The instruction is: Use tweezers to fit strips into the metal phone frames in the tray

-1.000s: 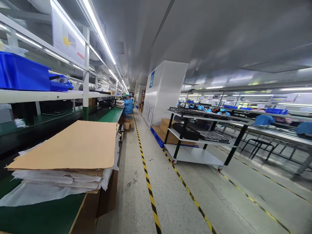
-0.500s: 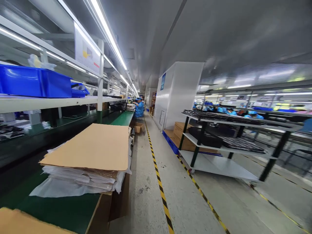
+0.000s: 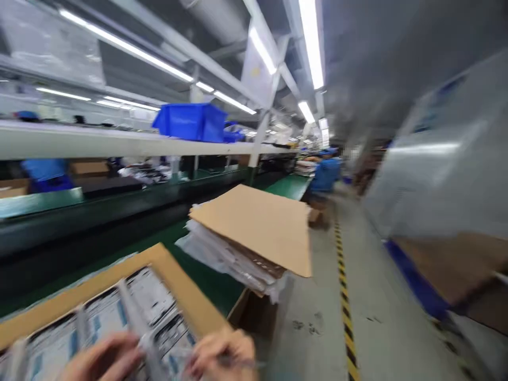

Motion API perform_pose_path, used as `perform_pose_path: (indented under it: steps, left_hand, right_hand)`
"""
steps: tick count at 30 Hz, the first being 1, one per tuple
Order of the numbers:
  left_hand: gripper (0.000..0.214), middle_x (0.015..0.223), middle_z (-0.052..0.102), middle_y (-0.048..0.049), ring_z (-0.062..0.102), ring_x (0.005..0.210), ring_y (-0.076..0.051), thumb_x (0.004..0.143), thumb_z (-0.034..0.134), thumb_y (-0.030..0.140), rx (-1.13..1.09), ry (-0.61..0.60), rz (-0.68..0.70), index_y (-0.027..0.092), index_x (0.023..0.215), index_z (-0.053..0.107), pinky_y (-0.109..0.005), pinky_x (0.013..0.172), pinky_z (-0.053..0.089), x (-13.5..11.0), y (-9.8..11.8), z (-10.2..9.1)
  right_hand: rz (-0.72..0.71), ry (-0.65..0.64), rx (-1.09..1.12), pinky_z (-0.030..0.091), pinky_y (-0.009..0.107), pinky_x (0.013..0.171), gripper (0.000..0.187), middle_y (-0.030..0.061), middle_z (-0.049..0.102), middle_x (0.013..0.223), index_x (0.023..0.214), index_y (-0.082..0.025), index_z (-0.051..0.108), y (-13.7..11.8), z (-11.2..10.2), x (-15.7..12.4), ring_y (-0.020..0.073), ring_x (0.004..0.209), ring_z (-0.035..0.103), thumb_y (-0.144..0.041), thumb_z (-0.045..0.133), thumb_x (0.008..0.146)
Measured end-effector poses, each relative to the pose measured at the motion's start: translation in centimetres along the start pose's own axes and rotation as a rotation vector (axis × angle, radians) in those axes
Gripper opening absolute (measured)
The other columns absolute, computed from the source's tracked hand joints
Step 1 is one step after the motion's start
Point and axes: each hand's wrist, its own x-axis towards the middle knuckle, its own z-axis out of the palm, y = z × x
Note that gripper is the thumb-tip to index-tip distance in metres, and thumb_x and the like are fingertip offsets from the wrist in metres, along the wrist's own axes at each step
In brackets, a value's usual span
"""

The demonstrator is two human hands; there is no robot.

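At the lower left, a cardboard sheet (image 3: 166, 259) bears several flat phone-sized electronic frames (image 3: 151, 293), pale with dark edges and blue strips. White strips (image 3: 130, 307) lie between them. My left hand (image 3: 107, 357) is over the frames, fingers curled and nearly pinched beside a white strip; blur hides what is between them. My right hand (image 3: 226, 354) is at the sheet's right edge, fingers closed. Something thin and greyish shows at it, too smeared to name.
Beyond stands a stack of white-wrapped sheets topped with brown cardboard (image 3: 257, 222) on the green bench (image 3: 222, 286). Blue bins (image 3: 190, 121) sit on the shelf above. A person in blue (image 3: 325, 172) is farther along. Striped tape (image 3: 345, 307) runs down the aisle at right.
My view has swung left and tilted, so the bench fills more of it and the trolley is out of sight. Both hands and the sheet with frames have come into view.
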Motion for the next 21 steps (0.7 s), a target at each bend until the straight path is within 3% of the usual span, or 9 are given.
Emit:
perform_pose_path:
  steps: [2,4,6,9,13,16,21]
  left_hand:
    - [0.034,0.102,0.069,-0.0067,0.066,0.097,-0.024,0.097,0.043,0.045,0.141,-0.044,0.004,0.021,0.103,0.067,-0.037,0.089,0.058,0.8,0.1,0.2]
    - [0.035,0.123,0.063,-0.0103,0.059,0.114,-0.021,0.096,0.034,0.016,0.552,-0.154,0.121,0.016,0.120,0.059,-0.036,0.101,0.052,3.6,-0.2,1.1]
    - [0.044,0.136,0.054,-0.0111,0.048,0.130,-0.023,0.082,0.047,0.001,0.668,-0.234,0.133,0.015,0.122,0.058,-0.037,0.115,0.040,6.8,-0.9,2.1]
    - [0.037,0.129,0.057,-0.0153,0.053,0.125,-0.027,0.083,0.049,0.000,0.778,-0.360,0.140,0.011,0.117,0.059,-0.041,0.111,0.044,9.5,-1.6,3.4]
    - [0.050,0.136,0.049,-0.0195,0.053,0.123,-0.030,0.076,0.067,0.006,0.884,-0.473,0.189,0.009,0.124,0.053,-0.044,0.108,0.044,8.7,-1.3,3.5]
    - [0.057,0.132,0.051,-0.0206,0.050,0.124,-0.033,0.069,0.078,0.012,0.948,-0.529,0.193,0.011,0.120,0.054,-0.047,0.107,0.042,8.3,-1.2,2.8]
    - [0.047,0.120,0.058,-0.0181,0.056,0.112,-0.036,0.069,0.079,0.015,1.035,-0.592,0.130,0.017,0.112,0.059,-0.048,0.088,0.050,10.4,-1.6,2.7]
  right_hand:
    - [0.146,0.115,0.082,0.056,0.028,0.065,0.045,0.0053,0.067,0.067,0.065,-0.018,0.064,1.1,0.5,0.8,0.0187,0.067,0.067,-0.058,0.080,0.077]
    - [0.357,0.274,0.152,0.058,0.028,0.069,0.045,0.0065,0.069,0.071,0.065,-0.017,0.067,2.4,0.6,1.6,0.0208,0.073,0.068,-0.054,0.092,0.058]
    - [0.506,0.333,0.218,0.058,0.025,0.069,0.049,0.0071,0.070,0.073,0.064,-0.016,0.069,3.8,0.2,2.0,0.0200,0.072,0.067,-0.050,0.098,0.043]
    - [0.572,0.310,0.232,0.059,0.024,0.069,0.047,0.0100,0.072,0.078,0.066,-0.014,0.072,5.7,-1.0,1.5,0.0194,0.071,0.068,-0.049,0.097,0.049]
    - [0.574,0.267,0.192,0.060,0.025,0.073,0.042,0.0122,0.074,0.085,0.074,-0.013,0.075,6.8,-2.0,0.2,0.0211,0.077,0.070,-0.048,0.094,0.061]
    - [0.576,0.273,0.178,0.060,0.024,0.073,0.042,0.0125,0.074,0.084,0.074,-0.012,0.075,6.8,-1.9,-0.2,0.0208,0.076,0.070,-0.048,0.093,0.062]
    - [0.581,0.272,0.166,0.060,0.024,0.075,0.038,0.0123,0.074,0.086,0.072,-0.014,0.075,7.3,-1.5,-0.4,0.0210,0.077,0.071,-0.046,0.093,0.063]
